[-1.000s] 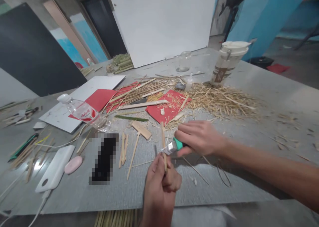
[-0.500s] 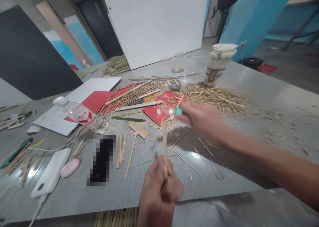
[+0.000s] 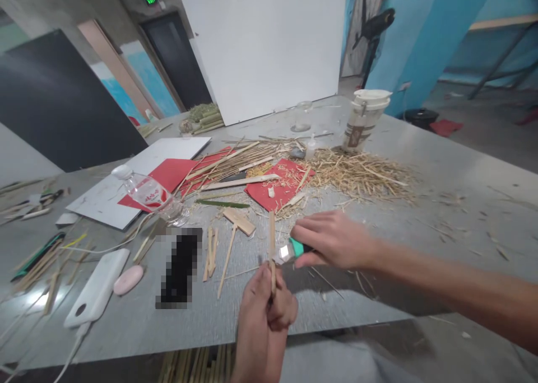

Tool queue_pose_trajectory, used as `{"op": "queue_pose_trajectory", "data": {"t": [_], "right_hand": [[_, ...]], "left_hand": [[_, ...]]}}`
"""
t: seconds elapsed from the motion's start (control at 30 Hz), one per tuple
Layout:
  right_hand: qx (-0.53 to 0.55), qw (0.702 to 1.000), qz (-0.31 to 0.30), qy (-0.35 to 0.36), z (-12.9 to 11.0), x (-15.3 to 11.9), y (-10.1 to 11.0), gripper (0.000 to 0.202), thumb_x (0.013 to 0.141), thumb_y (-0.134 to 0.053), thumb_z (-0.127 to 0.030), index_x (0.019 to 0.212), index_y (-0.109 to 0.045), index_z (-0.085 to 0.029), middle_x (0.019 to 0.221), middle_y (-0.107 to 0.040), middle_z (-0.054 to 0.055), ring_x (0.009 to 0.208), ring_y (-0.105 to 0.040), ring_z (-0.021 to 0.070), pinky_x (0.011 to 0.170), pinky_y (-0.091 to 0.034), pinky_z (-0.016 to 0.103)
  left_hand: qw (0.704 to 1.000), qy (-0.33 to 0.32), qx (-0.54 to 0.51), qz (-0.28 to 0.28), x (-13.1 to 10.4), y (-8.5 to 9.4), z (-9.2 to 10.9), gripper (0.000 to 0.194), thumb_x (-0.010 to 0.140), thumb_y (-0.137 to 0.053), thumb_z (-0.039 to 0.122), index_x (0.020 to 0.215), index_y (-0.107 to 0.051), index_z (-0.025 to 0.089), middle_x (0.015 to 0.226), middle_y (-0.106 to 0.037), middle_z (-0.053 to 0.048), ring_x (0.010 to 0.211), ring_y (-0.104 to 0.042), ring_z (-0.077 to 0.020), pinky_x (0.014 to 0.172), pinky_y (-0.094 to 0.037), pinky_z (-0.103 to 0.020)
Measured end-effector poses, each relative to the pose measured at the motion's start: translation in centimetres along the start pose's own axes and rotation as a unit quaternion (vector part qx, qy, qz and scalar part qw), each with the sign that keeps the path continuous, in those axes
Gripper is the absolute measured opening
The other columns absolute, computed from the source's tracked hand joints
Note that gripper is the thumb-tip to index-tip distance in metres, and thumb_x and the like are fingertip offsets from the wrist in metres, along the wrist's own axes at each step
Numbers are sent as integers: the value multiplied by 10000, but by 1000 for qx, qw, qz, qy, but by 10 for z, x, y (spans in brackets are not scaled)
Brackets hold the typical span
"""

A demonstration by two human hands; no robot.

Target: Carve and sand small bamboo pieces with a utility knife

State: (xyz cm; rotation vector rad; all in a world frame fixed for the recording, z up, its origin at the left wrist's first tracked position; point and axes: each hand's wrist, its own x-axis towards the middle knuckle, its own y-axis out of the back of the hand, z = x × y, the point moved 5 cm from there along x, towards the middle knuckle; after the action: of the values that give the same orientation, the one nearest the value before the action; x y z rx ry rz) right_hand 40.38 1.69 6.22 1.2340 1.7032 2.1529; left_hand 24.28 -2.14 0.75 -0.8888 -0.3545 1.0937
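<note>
1. Two hands work above the table (image 3: 202, 330): our left hand (image 3: 267, 302) pinches the strip (image 3: 272, 232) between thumb and curled fingers, its far end pointing away from us.
2. Our right hand (image 3: 330, 237) wraps its fingers round the knife (image 3: 297, 247); the blade (image 3: 278, 256) seems to touch the strip just beyond our left fingertips.
3. We do best with a firm pinch and the thumb behind the edge, since a slip could cut us.
4. Shallow, even strokes directed outward seem safest.
</note>
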Motion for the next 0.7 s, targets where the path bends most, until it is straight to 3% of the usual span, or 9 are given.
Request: {"op": "queue_pose_trajectory", "data": {"t": [0.07, 0.13, 0.2, 0.27, 0.33, 0.4, 0.47, 0.57, 0.7], "right_hand": [[-11, 1000, 2, 25, 3, 4, 2, 663, 1121, -175, -695, 849, -514, -195, 731, -546, -2, 627, -445, 125, 624, -295, 305], [-24, 999, 28, 4, 21, 8, 10, 671, 1117, -175, -709, 837, -507, -197, 709, -537, -2, 610, -442, 123, 607, -283, 300], [-41, 992, 55, -103, 52, 10, 18, 664, 1123, -195, -710, 858, -523, -197, 677, -531, -6, 568, -426, 119, 574, -246, 292], [-68, 962, 85, -249, 84, 5, 25, 678, 1118, -189, -731, 886, -543, -201, 617, -490, -14, 515, -371, 126, 553, -203, 294], [-56, 952, 91, -286, 98, 1, 24, 697, 1107, -184, -754, 867, -540, -205, 615, -490, -4, 531, -400, 140, 559, -226, 288], [-22, 964, 70, -257, 95, 0, 15, 686, 1110, -209, -748, 880, -558, -205, 645, -532, 6, 558, -452, 148, 568, -250, 282], [10, 979, 40, -200, 82, 1, 2, 666, 1115, -240, -739, 891, -567, -204, 678, -573, 10, 573, -482, 145, 572, -253, 279], [38, 992, 16, -121, 60, 2, -11, 647, 1120, -251, -725, 884, -545, -199, 709, -595, 10, 605, -511, 137, 585, -266, 274], [56, 996, 30, -67, 45, 2, -12, 609, 1129, -264, -687, 895, -528, -191, 725, -585, 6, 619, -492, 131, 606, -283, 277]], "left_hand": [[999, 5, -13, -31, -4, -4, -6, 397, 1025, -707, 509, 849, -585, 175, 522, -180, 144, 456, -70, -44, 481, -211, -191], [997, 16, -32, -72, -9, -6, -18, 414, 1007, -728, 522, 832, -552, 190, 495, -176, 151, 421, -73, -37, 457, -204, -183], [991, 35, -50, -117, -14, -6, -34, 438, 1005, -719, 547, 816, -517, 207, 459, -185, 153, 378, -94, -37, 422, -194, -179], [984, 43, -55, -164, -17, -6, -41, 453, 1005, -683, 604, 838, -526, 214, 415, -222, 153, 325, -128, -41, 381, -197, -182], [996, 29, -31, -75, -12, 4, -33, 466, 979, -720, 606, 836, -524, 209, 443, -205, 158, 367, -98, -33, 396, -174, -177], [997, -4, 56, 51, 1, 16, -9, 435, 989, -734, 563, 875, -571, 175, 500, -264, 144, 456, -127, -34, 466, -217, -163], [984, -29, 143, 105, 17, 17, 20, 422, 958, -779, 541, 905, -593, 166, 543, -371, 115, 484, -212, -43, 459, -189, -171], [971, -31, 224, 72, 44, 6, 45, 403, 945, -787, 531, 914, -582, 186, 579, -466, 87, 505, -328, -63, 473, -244, -181], [969, -36, 229, 85, 51, -2, 38, 474, 923, -805, 554, 832, -506, 198, 595, -412, 100, 516, -276, -54, 478, -204, -187]]}}
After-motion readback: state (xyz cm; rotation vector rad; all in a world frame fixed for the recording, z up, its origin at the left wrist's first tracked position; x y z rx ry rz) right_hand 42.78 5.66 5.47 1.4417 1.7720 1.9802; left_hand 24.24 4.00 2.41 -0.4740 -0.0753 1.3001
